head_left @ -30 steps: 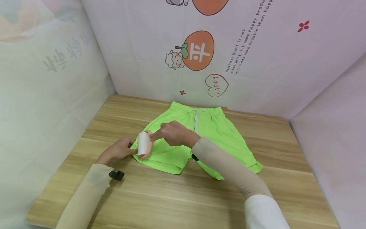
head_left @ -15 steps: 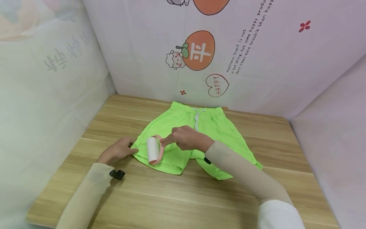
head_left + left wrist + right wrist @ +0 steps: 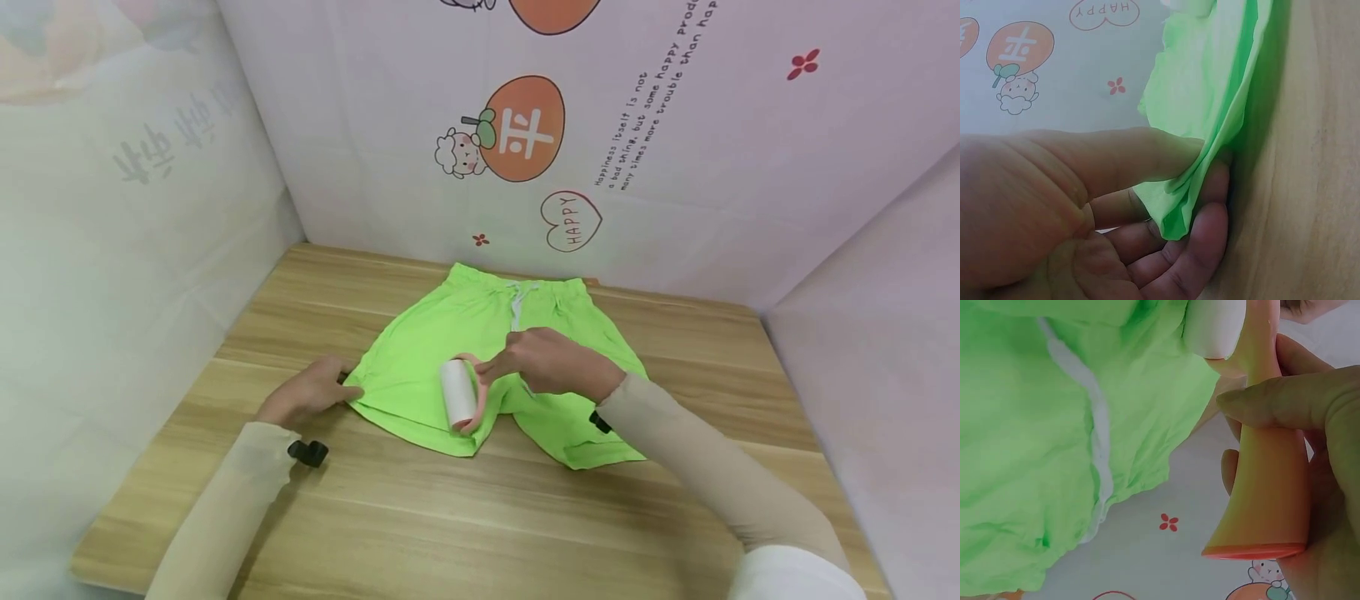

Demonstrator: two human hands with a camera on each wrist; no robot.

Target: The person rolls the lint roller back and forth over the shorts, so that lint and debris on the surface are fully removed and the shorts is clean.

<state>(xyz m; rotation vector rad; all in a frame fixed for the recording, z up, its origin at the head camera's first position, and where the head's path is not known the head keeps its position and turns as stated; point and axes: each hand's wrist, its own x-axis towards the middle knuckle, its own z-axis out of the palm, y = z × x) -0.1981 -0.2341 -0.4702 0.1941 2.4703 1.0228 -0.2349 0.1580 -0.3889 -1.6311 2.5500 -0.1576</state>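
Neon green shorts (image 3: pixel 420 350) with a white drawstring (image 3: pixel 516 308) lie spread on the wooden table, waistband toward the back wall. My left hand (image 3: pixel 311 390) pinches the outer hem corner of the left-side leg; in the left wrist view the thumb presses the gathered cloth (image 3: pixel 1191 162) against the fingers. A lint roller (image 3: pixel 459 393) with a white roll and pink frame lies over the inner part of that same leg. By its handle (image 3: pixel 1272 487) my right hand (image 3: pixel 551 362) grips it, thumb and fingers around the pink plastic in the right wrist view.
The wooden table (image 3: pixel 420 525) runs up to a back wall (image 3: pixel 675 208) covered in printed white sheeting with cartoon fruit. White side walls (image 3: pixel 135 275) enclose it left and right. Black wrist cameras (image 3: pixel 307 453) sit on both sleeves.
The lint roller, in my right hand, has travelled right across the leg from its outer edge toward the crotch. My left hand keeps its pinch on the hem corner.
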